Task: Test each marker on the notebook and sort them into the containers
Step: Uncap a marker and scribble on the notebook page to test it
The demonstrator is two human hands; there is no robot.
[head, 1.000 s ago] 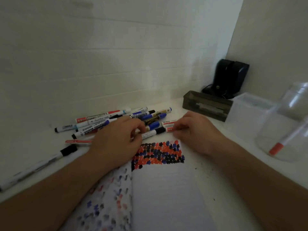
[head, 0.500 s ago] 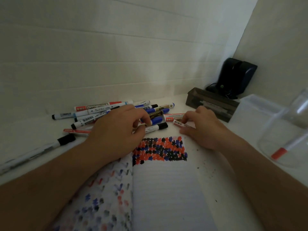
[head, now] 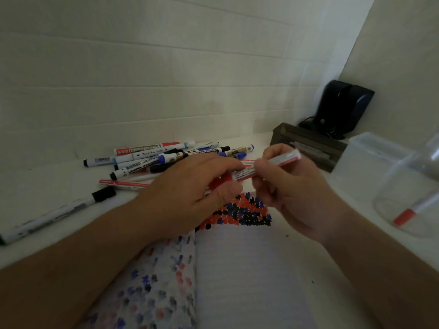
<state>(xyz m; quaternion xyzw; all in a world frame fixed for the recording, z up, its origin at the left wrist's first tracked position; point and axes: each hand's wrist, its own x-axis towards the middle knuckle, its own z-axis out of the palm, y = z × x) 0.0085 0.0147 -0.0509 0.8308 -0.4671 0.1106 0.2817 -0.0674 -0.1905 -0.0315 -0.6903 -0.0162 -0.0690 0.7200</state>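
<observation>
Red marker [head: 247, 174] held between both — left hand [head: 190, 193], right hand [head: 292, 186] — above notebook [head: 249, 269].

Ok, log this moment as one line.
both hands grip red marker | above notebook | cap on | pile untested

The scene is dim and flat, with a greyish-green cast and no hard shadows; soft light falls mainly on the far wall [head: 166, 67], which is the brightest area. The near forearms sink into murky shade. Wide-angle distortion bends the wall's lines and stretches things at the left and right edges. The right hand [head: 292, 191] and the red marker [head: 266, 166] it holds are smeared by motion blur, and the black speaker [head: 344, 108] in the far right corner is soft. Faint highlights glint on the clear jar [head: 413, 186].
</observation>
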